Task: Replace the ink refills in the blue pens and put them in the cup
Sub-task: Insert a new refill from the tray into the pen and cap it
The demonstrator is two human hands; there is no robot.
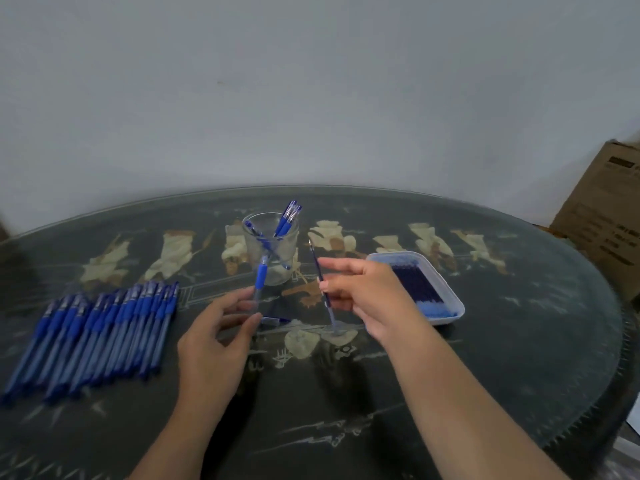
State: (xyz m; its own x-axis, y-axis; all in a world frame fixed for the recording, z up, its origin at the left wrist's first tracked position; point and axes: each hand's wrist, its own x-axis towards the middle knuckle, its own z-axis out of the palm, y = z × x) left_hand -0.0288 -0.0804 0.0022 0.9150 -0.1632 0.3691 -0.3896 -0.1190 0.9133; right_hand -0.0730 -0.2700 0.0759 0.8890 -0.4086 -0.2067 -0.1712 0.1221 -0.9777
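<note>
My left hand (pixel 214 344) pinches a blue pen barrel (pixel 260 275) upright, its blue grip end pointing up, just in front of the glass cup (pixel 273 251). My right hand (pixel 367 299) pinches a thin dark ink refill (pixel 320 271), tip up and tilted left, a hand's width right of the barrel. The cup holds several blue pens (pixel 287 220). A small blue pen part (pixel 275 320) lies on the table between my hands.
A row of several blue pens (pixel 100 330) lies on the dark patterned round table (pixel 519 341) at the left. A white tray (pixel 450 299) of blue refills sits at the right. A cardboard box (pixel 602 216) stands beyond the table's right edge.
</note>
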